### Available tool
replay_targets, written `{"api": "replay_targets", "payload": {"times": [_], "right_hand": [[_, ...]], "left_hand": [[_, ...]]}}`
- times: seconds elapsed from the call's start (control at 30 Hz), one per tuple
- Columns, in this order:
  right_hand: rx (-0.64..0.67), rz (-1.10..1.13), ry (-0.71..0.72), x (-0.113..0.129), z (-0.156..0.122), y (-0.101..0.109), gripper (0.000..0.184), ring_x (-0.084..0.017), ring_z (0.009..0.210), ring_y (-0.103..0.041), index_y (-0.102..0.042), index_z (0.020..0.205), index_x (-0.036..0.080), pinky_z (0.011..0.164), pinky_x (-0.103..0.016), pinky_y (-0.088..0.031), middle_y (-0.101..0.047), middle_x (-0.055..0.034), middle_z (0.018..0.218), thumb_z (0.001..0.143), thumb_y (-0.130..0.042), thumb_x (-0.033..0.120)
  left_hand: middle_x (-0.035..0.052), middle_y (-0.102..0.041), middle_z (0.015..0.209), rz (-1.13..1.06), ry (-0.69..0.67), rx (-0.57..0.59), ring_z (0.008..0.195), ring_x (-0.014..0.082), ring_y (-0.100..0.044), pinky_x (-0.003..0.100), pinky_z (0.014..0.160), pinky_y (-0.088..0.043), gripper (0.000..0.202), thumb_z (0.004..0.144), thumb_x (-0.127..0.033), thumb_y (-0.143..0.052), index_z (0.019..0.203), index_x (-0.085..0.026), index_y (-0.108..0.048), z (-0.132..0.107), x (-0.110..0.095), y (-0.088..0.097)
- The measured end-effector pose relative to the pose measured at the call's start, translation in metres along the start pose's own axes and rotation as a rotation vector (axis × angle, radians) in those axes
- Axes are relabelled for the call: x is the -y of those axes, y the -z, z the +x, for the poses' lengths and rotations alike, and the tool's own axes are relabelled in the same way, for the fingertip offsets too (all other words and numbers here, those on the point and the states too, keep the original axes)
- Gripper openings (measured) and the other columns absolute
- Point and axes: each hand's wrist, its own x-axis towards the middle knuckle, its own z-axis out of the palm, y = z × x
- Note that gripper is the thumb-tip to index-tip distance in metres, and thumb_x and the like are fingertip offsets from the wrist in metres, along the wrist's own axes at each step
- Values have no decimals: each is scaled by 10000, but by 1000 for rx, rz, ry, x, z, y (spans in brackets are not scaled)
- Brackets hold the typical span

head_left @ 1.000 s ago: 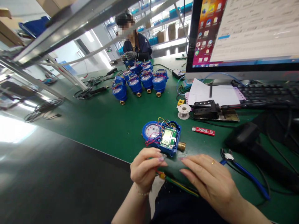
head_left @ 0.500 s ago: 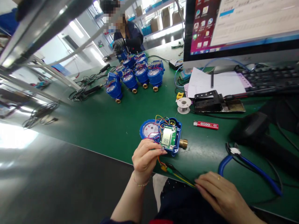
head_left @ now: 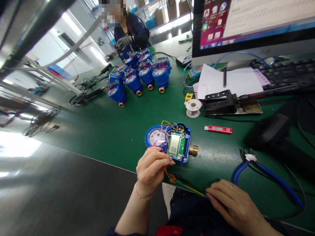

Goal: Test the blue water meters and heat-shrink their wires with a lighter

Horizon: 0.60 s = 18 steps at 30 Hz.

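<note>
A blue water meter lies on the bench with its electronics housing uncovered, its round dial to the left and a brass threaded end to the right. Inside it, a green circuit board carries a lit LCD, with thin coloured wires looping above. My left hand is closed, thumb and fingertips pinching the lower left corner of the board. Near the bench edge, my right hand rests with its fingers together on the end of the yellow and black wires. These run to a small yellow connector below the meter.
Several blue water meters stand farther back, before a gloved co-worker. On the right are blue-handled cutters, a barcode scanner, a red box cutter, a solder spool, a black stand, papers and a monitor.
The view has shifted slightly. Both my hands keep their places at the meter and the wires. The co-worker's gloved hands have moved a little over the far meters.
</note>
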Motion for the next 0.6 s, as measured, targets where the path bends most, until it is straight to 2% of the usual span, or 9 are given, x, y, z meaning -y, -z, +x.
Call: {"api": "replay_targets", "payload": {"times": [0.4, 0.6], "right_hand": [[-15, -7, 16, 0, 0, -1, 183, -164, 814, -556, -588, 954, 133, 848, -324, -402, -578, -49, 892, 973, -407, 140], [-21, 0, 13, 1, 2, 1, 187, -168, 798, -567, -599, 942, 144, 810, -322, -436, -586, -48, 879, 964, -413, 147]], "left_hand": [[-2, -634, 762, 1, 27, 66, 739, 104, -589, 315, 755, -523, 240, 641, 44, -677, 779, -142, -615, 5, -1, 4], [-10, -632, 731, -50, 82, 81, 733, 104, -594, 299, 751, -514, 224, 654, 29, -675, 753, -154, -593, 12, 1, 3]]}}
